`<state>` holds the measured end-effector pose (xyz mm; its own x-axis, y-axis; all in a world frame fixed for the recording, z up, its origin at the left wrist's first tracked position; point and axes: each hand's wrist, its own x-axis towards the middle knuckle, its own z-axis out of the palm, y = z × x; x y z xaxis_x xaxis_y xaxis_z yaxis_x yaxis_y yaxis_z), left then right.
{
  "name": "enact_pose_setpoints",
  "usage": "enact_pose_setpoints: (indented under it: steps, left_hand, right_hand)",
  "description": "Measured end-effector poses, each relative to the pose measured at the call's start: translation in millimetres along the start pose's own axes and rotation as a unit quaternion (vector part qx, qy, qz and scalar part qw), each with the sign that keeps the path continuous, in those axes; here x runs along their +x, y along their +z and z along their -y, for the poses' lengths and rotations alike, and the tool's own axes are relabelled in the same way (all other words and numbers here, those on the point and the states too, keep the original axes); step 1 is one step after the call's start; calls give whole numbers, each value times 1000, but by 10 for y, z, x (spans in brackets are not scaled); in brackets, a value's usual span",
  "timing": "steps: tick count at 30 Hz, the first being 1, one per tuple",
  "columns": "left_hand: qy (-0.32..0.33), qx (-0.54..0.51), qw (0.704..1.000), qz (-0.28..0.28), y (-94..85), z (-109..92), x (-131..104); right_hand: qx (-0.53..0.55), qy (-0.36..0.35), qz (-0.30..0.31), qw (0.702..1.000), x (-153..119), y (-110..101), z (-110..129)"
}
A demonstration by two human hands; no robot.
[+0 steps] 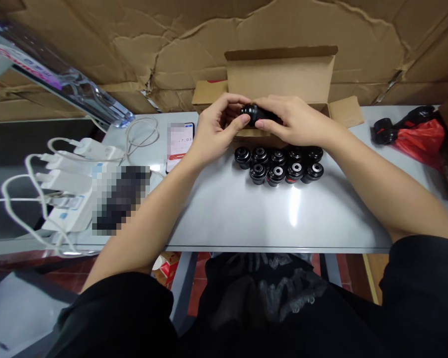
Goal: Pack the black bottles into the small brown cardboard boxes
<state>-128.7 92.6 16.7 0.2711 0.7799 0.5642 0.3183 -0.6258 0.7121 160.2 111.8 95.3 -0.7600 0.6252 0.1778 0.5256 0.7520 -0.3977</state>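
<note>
Above the front of an open cardboard box [283, 77], my left hand [218, 127] and my right hand [293, 117] come together on one black cylindrical part [250, 112]. Its stepped, ringed end points left, and my left fingers and thumb close around that end. My right fingers and thumb grip the other end, which they mostly cover. Just in front of the box, several similar glossy black parts [276, 175] stand upright in two rows on the grey table [224, 214]. Some show a pale metal ring around a hole on top. The box's inside is largely hidden by my hands.
To the left are a phone [184, 136], a blurred-out dark object [122, 199], a white power strip [72, 214] with chargers and cables, and a tilted water bottle [59, 74]. Black parts [384, 132] and a red plastic bag [421, 141] lie right. Cardboard [194, 44] lines the back.
</note>
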Motion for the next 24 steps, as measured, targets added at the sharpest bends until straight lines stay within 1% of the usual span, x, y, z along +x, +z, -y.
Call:
enact_pose_setpoints:
  steps: [3, 5, 9, 12, 15, 18, 21, 24]
  left_hand:
    - [-14, 35, 999, 15, -28, -46, -10]
    - [-14, 47, 999, 12, -32, -88, -8]
    - [-7, 57, 998, 14, -5, -160, -6]
    - [-5, 62, 998, 21, 17, -187, -8]
    - [-2, 60, 998, 22, 6, -192, -1]
    - [-4, 57, 998, 20, -29, -180, 17]
    - [-7, 53, 998, 23, -52, -148, 30]
    - [-4, 56, 998, 25, -52, -97, 26]
  right_hand:
    - [-15, 14, 12, 1000, -9, -12, 39]
    - [-29, 31, 15, 999, -15, -14, 92]
    - [-72, 76, 19, 994, -21, -2, 183]
    - [-96, 90, 16, 991, -25, 8, 204]
    - [-97, 86, 14, 992, -33, 5, 199]
    - [-69, 60, 13, 996, -34, -6, 173]
    - [-36, 32, 19, 999, -19, -8, 122]
    - [-23, 21, 18, 999, 0, 3, 62]
